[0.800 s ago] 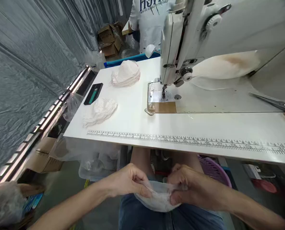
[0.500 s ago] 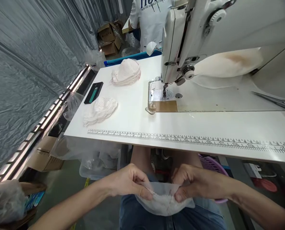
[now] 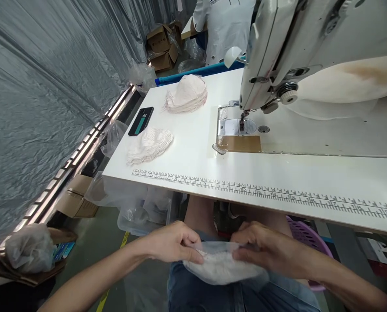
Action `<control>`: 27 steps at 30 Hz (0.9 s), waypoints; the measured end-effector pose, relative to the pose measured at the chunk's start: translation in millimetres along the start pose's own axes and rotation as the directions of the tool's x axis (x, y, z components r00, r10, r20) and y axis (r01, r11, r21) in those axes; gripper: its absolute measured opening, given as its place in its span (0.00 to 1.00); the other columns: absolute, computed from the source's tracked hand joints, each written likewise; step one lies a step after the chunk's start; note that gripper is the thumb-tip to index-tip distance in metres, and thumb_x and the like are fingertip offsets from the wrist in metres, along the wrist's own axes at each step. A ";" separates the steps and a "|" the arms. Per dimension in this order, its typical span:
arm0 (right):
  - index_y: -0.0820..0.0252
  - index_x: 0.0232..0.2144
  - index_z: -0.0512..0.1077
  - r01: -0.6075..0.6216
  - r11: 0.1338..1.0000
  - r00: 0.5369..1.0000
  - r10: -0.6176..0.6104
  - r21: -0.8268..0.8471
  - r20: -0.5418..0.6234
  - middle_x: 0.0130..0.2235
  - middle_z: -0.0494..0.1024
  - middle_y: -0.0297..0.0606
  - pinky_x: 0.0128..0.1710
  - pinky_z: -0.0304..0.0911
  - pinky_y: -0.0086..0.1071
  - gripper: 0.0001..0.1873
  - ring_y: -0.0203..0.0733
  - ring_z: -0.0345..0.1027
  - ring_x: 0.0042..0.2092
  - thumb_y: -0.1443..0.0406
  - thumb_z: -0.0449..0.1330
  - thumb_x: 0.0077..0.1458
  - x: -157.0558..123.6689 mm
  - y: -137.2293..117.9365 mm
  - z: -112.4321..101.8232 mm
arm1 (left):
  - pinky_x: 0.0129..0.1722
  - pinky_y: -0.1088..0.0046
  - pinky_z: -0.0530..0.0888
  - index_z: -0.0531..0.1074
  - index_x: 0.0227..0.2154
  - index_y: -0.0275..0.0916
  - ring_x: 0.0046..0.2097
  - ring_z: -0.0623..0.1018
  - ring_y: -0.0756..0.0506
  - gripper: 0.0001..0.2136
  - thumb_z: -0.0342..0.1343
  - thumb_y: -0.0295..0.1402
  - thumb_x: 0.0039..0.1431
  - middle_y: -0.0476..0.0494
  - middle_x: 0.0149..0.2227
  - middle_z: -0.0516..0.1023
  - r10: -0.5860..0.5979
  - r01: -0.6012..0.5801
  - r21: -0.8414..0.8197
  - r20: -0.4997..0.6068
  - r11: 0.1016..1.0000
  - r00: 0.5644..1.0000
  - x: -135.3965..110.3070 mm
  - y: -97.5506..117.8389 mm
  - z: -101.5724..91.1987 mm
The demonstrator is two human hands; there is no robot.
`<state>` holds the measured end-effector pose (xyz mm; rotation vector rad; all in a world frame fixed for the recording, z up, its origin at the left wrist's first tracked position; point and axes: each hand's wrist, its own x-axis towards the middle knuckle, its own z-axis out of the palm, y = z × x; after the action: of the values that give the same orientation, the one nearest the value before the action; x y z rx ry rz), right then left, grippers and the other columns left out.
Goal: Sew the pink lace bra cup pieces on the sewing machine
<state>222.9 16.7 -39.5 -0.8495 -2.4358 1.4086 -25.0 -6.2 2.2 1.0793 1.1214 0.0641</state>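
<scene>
Above my lap I hold a curved white fabric piece (image 3: 224, 268), part sheer and part textured like lace. My left hand (image 3: 180, 245) pinches its left end between thumb and fingers. At the other end, my right hand (image 3: 257, 247) grips it with the thumb on top; some of those fingertips are hidden. A sewing machine (image 3: 271, 56) stands on the white table (image 3: 193, 154) beyond my hands, its needle over the metal plate. A stack of white lacy fabric pieces (image 3: 151, 145) and a pale pink stack (image 3: 187, 93) lie on the table's left part.
A black phone (image 3: 141, 121) lies beside the lacy stack. A printed ruler (image 3: 245, 190) runs along the table's front edge. Below are a clear plastic bin (image 3: 144, 216) and a purple basket (image 3: 306, 236). Cardboard boxes (image 3: 162, 47) and a person in a white shirt (image 3: 227, 30) are behind.
The view has shifted right, so the table and machine sit differently in the picture. Both hands keep hold of the fabric piece, and my right thumb lies flatter across it.
</scene>
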 end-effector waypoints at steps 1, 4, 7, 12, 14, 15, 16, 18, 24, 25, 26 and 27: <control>0.59 0.27 0.75 -0.011 0.990 0.992 -0.007 -0.144 -0.127 0.24 0.75 0.35 0.29 0.63 0.30 0.13 0.40 0.69 0.29 0.65 0.52 0.59 0.6 -1.2 6.1 | 0.20 0.81 0.53 0.70 0.19 0.32 0.20 0.58 0.57 0.12 0.63 0.36 0.45 0.56 0.15 0.62 0.000 0.001 0.016 -0.046 1.000 0.999 2.0 -4.4 -0.2; 0.61 0.42 0.72 -0.015 0.921 0.905 -0.153 -0.389 -0.396 0.38 0.78 0.45 0.40 0.64 0.40 0.14 0.47 0.71 0.40 0.65 0.49 0.60 4.0 -11.7 33.9 | 0.18 0.80 0.50 0.64 0.17 0.33 0.18 0.54 0.58 0.17 0.65 0.39 0.42 0.58 0.13 0.57 -0.064 0.029 -0.207 -0.163 0.978 0.985 13.5 -15.8 5.1; 0.67 0.50 0.66 0.043 0.825 0.819 -0.352 -0.564 -0.452 0.47 0.75 0.50 0.40 0.66 0.38 0.26 0.50 0.69 0.46 0.53 0.53 0.56 12.2 -20.2 66.7 | 0.21 0.80 0.61 0.64 0.22 0.35 0.20 0.62 0.56 0.20 0.65 0.45 0.38 0.56 0.17 0.63 -0.125 0.019 -0.413 -0.229 0.910 0.965 26.7 -17.6 16.8; 0.70 0.51 0.65 0.050 0.775 0.751 -0.445 -0.630 -0.488 0.48 0.76 0.52 0.46 0.63 0.40 0.18 0.48 0.69 0.49 0.70 0.48 0.59 25.1 -8.9 79.4 | 0.35 0.70 0.72 0.65 0.30 0.35 0.29 0.74 0.51 0.22 0.60 0.50 0.44 0.48 0.26 0.71 -0.156 -0.066 -0.622 -0.297 0.780 0.942 24.6 -6.1 29.5; 0.65 0.52 0.65 0.199 0.849 0.795 -0.432 -0.490 -0.426 0.46 0.77 0.46 0.46 0.63 0.37 0.20 0.44 0.70 0.47 0.74 0.44 0.59 23.1 -2.6 64.4 | 0.41 0.66 0.72 0.65 0.32 0.34 0.34 0.76 0.48 0.22 0.60 0.48 0.45 0.43 0.30 0.74 -0.132 -0.081 -0.683 -0.253 0.726 0.958 13.9 -4.4 27.2; 0.62 0.49 0.67 0.242 0.906 0.844 -0.374 -0.348 -0.385 0.43 0.78 0.43 0.43 0.64 0.33 0.19 0.42 0.72 0.43 0.73 0.44 0.60 20.9 -0.9 55.1 | 0.42 0.64 0.72 0.65 0.33 0.34 0.36 0.77 0.46 0.22 0.59 0.49 0.46 0.40 0.32 0.75 -0.110 -0.065 -0.677 -0.213 0.733 0.971 7.8 -4.6 24.7; 0.61 0.45 0.70 0.230 0.959 0.899 -0.275 -0.166 -0.341 0.38 0.79 0.40 0.39 0.65 0.30 0.16 0.41 0.72 0.39 0.71 0.45 0.61 18.3 -0.2 45.9 | 0.41 0.63 0.72 0.65 0.33 0.33 0.37 0.77 0.44 0.22 0.57 0.50 0.49 0.37 0.34 0.75 -0.085 -0.055 -0.629 -0.190 0.775 0.978 1.9 -5.3 21.8; 0.60 0.33 0.73 0.069 0.972 0.977 -0.021 0.224 -0.212 0.29 0.76 0.34 0.30 0.63 0.26 0.13 0.38 0.69 0.30 0.64 0.48 0.61 13.6 -1.7 30.9 | 0.39 0.65 0.71 0.66 0.35 0.33 0.39 0.76 0.43 0.21 0.52 0.50 0.54 0.35 0.36 0.76 -0.009 -0.103 -0.392 -0.274 0.914 0.962 -7.1 -6.4 16.4; 0.63 0.26 0.73 -0.201 0.634 0.974 0.209 0.746 0.085 0.25 0.71 0.33 0.28 0.58 0.27 0.18 0.36 0.61 0.28 0.52 0.59 0.51 2.2 -12.2 19.1 | 0.44 0.74 0.65 0.64 0.51 0.43 0.45 0.70 0.45 0.32 0.66 0.41 0.40 0.46 0.42 0.72 0.276 -0.230 0.199 -0.248 0.953 0.929 1.5 1.2 15.8; 0.63 0.27 0.74 -0.212 0.616 0.971 0.218 0.759 0.094 0.26 0.72 0.34 0.29 0.58 0.27 0.18 0.37 0.62 0.29 0.52 0.60 0.50 -0.4 -13.6 18.4 | 0.39 0.76 0.65 0.68 0.48 0.42 0.40 0.70 0.47 0.29 0.66 0.42 0.40 0.48 0.37 0.73 0.245 -0.209 0.188 -0.191 0.960 0.951 6.5 2.2 17.8; 0.62 0.28 0.75 -0.221 0.609 0.969 0.226 0.762 0.100 0.27 0.72 0.34 0.31 0.59 0.28 0.18 0.38 0.62 0.30 0.52 0.61 0.50 -2.9 -14.7 17.5 | 0.34 0.78 0.64 0.72 0.41 0.39 0.35 0.69 0.49 0.24 0.65 0.44 0.40 0.50 0.31 0.72 0.219 -0.190 0.174 -0.161 0.966 0.962 11.3 2.6 20.0; 0.62 0.29 0.75 -0.227 0.610 0.968 0.230 0.760 0.104 0.28 0.73 0.34 0.32 0.59 0.28 0.17 0.38 0.62 0.31 0.53 0.61 0.50 -5.3 -15.5 16.5 | 0.29 0.79 0.61 0.74 0.34 0.36 0.31 0.67 0.51 0.19 0.64 0.44 0.42 0.52 0.27 0.69 0.206 -0.180 0.164 -0.155 0.970 0.966 15.6 2.4 22.1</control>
<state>214.1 -4.3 -34.5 -0.9213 -1.4371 2.2622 0.2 -11.3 -6.6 1.3351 1.1849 0.2345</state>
